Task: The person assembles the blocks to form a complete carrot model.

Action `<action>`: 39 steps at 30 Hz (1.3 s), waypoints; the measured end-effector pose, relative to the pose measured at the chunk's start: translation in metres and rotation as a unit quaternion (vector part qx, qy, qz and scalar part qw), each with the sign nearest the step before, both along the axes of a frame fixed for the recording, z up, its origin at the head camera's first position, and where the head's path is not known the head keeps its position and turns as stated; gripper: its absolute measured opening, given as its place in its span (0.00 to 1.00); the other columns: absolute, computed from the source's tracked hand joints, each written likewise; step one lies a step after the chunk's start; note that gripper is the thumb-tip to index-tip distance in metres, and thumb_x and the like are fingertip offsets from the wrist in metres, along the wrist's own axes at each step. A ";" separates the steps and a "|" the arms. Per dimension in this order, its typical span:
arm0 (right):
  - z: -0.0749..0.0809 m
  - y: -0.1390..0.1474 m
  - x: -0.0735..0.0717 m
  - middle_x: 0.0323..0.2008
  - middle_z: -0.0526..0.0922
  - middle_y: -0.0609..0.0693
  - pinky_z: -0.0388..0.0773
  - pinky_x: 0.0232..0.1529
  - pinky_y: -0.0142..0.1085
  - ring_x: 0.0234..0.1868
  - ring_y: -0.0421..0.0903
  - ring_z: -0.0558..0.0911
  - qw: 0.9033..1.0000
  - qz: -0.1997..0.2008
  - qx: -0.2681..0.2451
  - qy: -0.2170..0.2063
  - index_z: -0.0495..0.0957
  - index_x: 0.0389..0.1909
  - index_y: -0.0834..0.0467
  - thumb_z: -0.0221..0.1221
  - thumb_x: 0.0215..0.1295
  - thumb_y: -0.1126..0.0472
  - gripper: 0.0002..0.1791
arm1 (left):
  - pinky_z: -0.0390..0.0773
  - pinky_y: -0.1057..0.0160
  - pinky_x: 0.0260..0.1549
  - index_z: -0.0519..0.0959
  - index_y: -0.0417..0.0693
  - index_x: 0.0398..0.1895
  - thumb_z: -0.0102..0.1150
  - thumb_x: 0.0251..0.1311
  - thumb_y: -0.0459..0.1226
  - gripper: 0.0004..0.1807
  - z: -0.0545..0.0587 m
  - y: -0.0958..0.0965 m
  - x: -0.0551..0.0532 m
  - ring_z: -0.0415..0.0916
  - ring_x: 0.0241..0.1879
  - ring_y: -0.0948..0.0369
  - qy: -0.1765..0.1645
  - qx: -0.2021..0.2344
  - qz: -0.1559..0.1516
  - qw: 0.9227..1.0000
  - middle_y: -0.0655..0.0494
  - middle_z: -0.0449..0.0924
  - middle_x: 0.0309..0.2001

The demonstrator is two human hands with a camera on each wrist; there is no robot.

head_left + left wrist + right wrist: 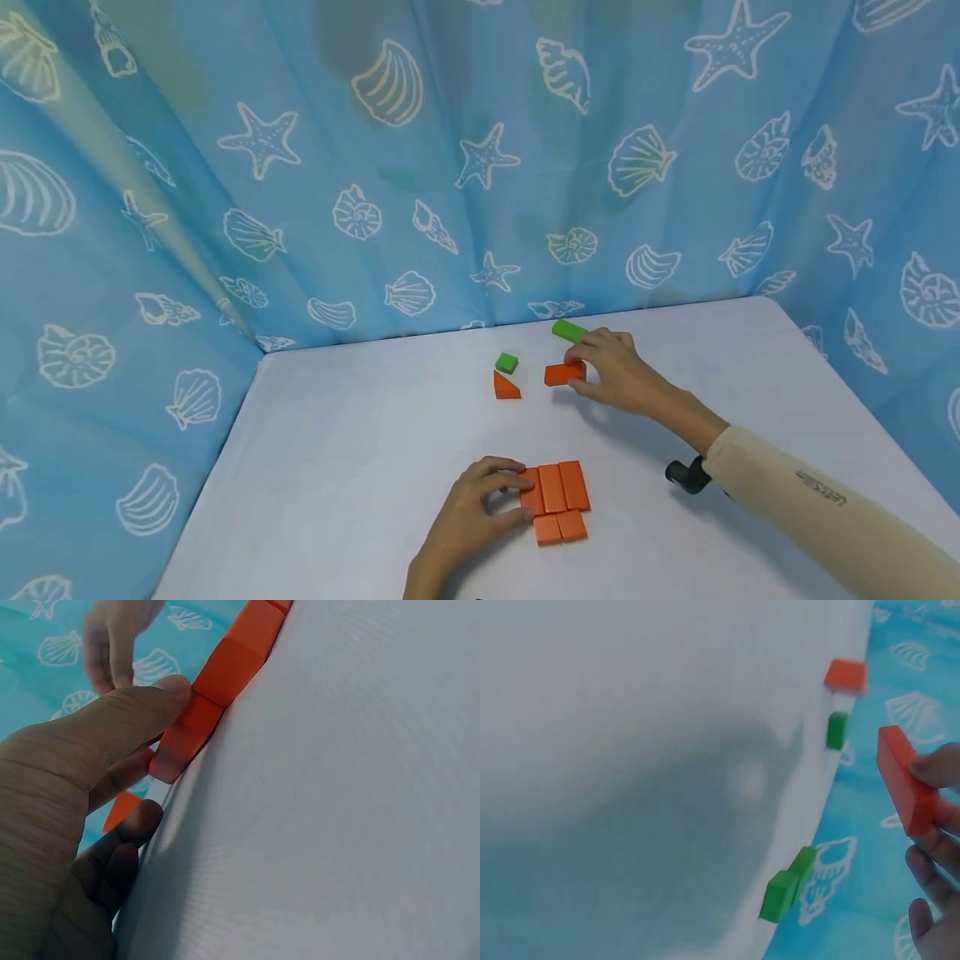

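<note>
My left hand [476, 504] is at the left side of a flat group of orange blocks on the table. Its thumb and fingers pinch the leftmost orange block [532, 492] at its ends. Three longer blocks stand side by side there, with two shorter orange blocks [548, 530] along their near edge. Farther back, my right hand [618, 375] grips a rectangular orange block [561, 375] between thumb and fingers. In the right wrist view this block [904, 780] is held raised above the table, its long side tilted.
Left of the right hand lie a small green block [506, 362] and an orange triangular block [506, 387]. Green blocks [567, 331] lie just beyond that hand. A white cloth covers the table [360, 442]; a blue shell-patterned curtain [450, 167] hangs behind and at both sides.
</note>
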State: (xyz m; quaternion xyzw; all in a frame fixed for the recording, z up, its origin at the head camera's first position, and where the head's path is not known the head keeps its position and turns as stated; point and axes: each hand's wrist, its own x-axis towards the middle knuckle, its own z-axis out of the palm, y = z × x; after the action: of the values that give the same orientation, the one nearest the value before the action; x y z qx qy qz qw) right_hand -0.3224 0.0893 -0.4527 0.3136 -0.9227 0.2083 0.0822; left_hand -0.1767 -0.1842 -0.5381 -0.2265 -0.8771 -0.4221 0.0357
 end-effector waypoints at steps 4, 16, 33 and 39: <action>0.010 0.006 0.019 0.48 0.81 0.50 0.59 0.58 0.56 0.57 0.52 0.72 1.000 0.007 -0.016 0.008 0.83 0.46 0.55 0.72 0.58 0.56 0.16 | 0.76 0.61 0.49 0.86 0.65 0.49 0.72 0.56 0.51 0.16 0.003 0.004 -0.007 0.74 0.48 0.69 0.009 -0.005 -0.005 1.000 0.71 0.77 0.56; 0.016 0.013 0.068 0.46 0.79 0.43 0.61 0.55 0.53 0.56 0.48 0.72 0.997 0.045 -0.059 0.025 0.83 0.44 0.51 0.73 0.56 0.58 0.15 | 0.76 0.60 0.52 0.86 0.62 0.50 0.73 0.57 0.48 0.17 0.013 0.003 -0.017 0.74 0.51 0.67 0.011 -0.016 -0.009 1.000 0.69 0.77 0.57; -0.008 0.014 0.132 0.47 0.77 0.38 0.63 0.55 0.51 0.56 0.44 0.72 0.988 0.116 -0.097 0.019 0.83 0.46 0.49 0.74 0.53 0.57 0.18 | 0.76 0.61 0.50 0.86 0.59 0.49 0.74 0.56 0.47 0.17 0.003 0.002 -0.007 0.75 0.48 0.66 0.003 -0.006 -0.021 1.000 0.66 0.78 0.56; -0.012 0.014 0.146 0.49 0.77 0.37 0.64 0.56 0.49 0.56 0.43 0.71 0.985 0.132 -0.104 0.023 0.82 0.46 0.48 0.75 0.52 0.59 0.20 | 0.76 0.59 0.51 0.86 0.60 0.50 0.73 0.57 0.47 0.17 0.002 -0.001 -0.003 0.75 0.49 0.65 -0.001 -0.004 -0.014 1.000 0.68 0.77 0.57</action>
State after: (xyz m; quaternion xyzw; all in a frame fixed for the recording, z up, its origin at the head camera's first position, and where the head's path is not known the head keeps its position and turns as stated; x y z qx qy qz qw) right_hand -0.1763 0.1037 -0.4651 0.4273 -0.8442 0.3054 0.1072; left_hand -0.1794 -0.1856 -0.5358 -0.2387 -0.8755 -0.4192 0.0275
